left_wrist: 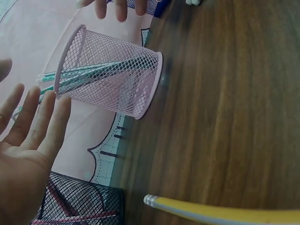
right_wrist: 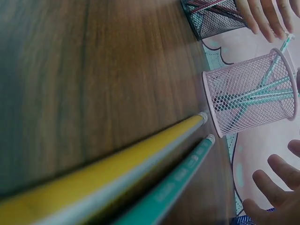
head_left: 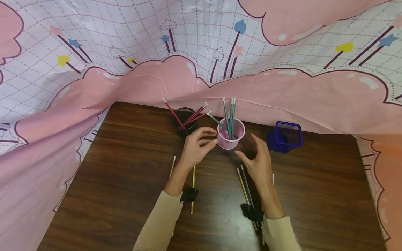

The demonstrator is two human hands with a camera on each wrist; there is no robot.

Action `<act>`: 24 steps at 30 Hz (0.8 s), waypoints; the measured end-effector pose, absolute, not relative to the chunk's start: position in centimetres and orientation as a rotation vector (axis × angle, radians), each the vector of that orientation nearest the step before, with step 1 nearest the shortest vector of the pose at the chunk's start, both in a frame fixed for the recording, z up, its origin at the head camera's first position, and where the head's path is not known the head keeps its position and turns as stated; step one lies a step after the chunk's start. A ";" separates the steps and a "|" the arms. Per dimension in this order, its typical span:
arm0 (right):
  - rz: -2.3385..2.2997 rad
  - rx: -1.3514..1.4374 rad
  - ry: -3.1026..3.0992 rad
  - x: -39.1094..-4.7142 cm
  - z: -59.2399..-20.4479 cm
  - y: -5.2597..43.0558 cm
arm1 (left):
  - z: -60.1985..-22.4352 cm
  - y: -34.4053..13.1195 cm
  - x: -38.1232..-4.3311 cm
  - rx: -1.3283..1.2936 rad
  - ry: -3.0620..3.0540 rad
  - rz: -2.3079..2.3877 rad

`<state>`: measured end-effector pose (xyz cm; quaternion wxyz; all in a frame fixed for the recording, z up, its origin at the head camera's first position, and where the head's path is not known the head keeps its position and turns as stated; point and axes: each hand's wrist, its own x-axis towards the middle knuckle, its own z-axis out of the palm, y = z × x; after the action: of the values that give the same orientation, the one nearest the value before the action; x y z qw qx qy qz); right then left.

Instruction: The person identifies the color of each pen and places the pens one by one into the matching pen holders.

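A pink mesh pencil cup (head_left: 226,144) stands upright near the back of the table, holding several green pencils (head_left: 231,118) whose white eraser ends point up. To its left, my left hand (head_left: 196,148) has spread, extended fingers close to the rim; whether a fingertip touches the cup I cannot tell. My right hand (head_left: 258,162) hovers on the other side, thumb and fingers apart, with a gap between them and the cup in the right wrist view. In the left wrist view the cup (left_wrist: 108,70) shows between both hands, gripped by neither.
A black mesh cup (head_left: 185,132) with several red pencils (head_left: 171,111) stands left of the pink one. Rightward is a blue square mesh holder (head_left: 276,144). Loose pencils lie under the forearms, including a yellow one (head_left: 193,177) and a green one (head_left: 246,182). Patterned cloth (head_left: 282,94) hangs behind the table.
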<state>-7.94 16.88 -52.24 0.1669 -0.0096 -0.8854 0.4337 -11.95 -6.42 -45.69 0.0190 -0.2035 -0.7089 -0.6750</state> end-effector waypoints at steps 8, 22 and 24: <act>1.208 -0.047 -2.582 -7.1 -52.3 17.7 | -46.5 -5.6 -11.9 -0.572 -2.221 -2.078; 1.171 -0.082 -2.645 -5.7 -53.0 18.4 | -47.2 -4.9 -12.5 -0.545 -2.269 -2.005; 1.165 -0.086 -2.658 -5.6 -53.0 18.4 | -47.2 -4.8 -12.6 -0.544 -2.264 -2.015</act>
<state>-5.63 18.43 -53.03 0.1189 -0.0293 -0.9089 0.3985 -12.58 -4.81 -47.24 0.0314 -0.1767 -0.7349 -0.6540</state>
